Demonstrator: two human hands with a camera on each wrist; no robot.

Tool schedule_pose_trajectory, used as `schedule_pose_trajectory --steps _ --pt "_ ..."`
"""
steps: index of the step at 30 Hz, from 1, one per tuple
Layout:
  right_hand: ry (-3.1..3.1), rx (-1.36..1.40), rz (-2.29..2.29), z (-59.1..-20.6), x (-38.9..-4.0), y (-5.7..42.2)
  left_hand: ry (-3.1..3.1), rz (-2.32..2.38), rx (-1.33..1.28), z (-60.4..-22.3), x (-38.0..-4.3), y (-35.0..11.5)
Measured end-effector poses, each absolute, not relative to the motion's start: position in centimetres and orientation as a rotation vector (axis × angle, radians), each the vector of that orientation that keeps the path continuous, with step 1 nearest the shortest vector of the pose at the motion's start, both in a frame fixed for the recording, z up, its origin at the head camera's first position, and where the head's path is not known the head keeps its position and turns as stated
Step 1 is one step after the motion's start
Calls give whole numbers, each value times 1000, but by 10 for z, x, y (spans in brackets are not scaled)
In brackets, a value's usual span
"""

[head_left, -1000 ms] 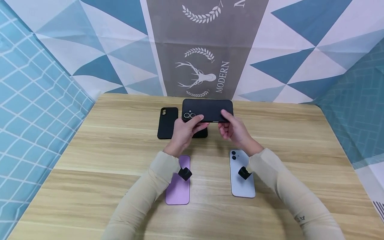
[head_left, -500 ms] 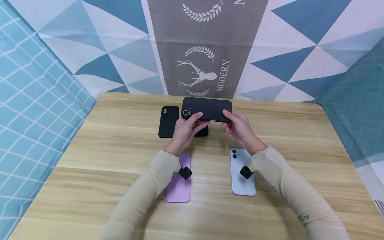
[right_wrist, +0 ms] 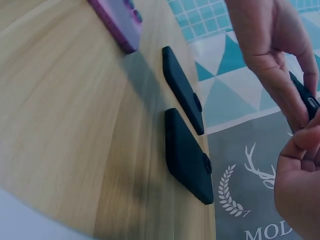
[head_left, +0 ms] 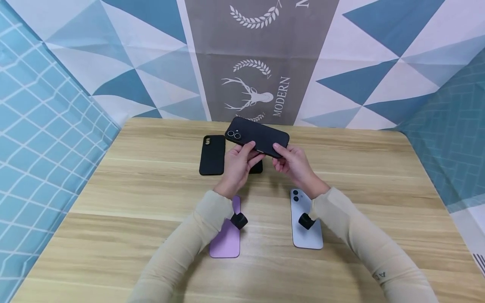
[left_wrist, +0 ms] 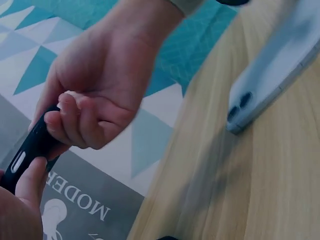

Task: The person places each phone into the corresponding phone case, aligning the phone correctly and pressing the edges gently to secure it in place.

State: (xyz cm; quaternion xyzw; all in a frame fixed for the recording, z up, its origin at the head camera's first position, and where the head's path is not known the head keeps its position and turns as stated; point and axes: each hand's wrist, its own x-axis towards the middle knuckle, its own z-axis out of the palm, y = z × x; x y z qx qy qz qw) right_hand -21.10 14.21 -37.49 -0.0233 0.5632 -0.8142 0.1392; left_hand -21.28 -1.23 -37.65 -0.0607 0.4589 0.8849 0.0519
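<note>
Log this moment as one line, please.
left hand: holds dark phone | right hand: holds same phone | table: purple phone, pale blue phone, black case

A wood-grain table [head_left: 379, 214] is backed by a cloth [head_left: 386, 38] printed with blue and white triangles and a grey panel [head_left: 212, 29]; it is flanked by a gridded blue sheet [head_left: 34, 139] and a teal sheet [head_left: 454, 139], seemingly brick-patterned

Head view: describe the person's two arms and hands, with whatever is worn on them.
The long cream-beige fabric left sleeve and matching right sleeve end at the wrists. Small dark lettering marks the right forearm. A small black blocky device juts out by each cuff. The bare left hand and right hand wear no gloves.
</note>
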Motion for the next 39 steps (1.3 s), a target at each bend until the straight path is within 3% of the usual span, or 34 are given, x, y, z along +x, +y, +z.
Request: schedule_pose_trajectory --steps 8,15,39 --pt "1640 -175 -2237 -377 -212 149 1374 2662 -260 -378 -215 -21" --pt "1604 -22 -2231 -372 -225 157 1397 2542 -294 -378 -215 -31" --pt "1569 -75 -1985 -366 -249 166 1469 2086 -79 -376 -212 -33"
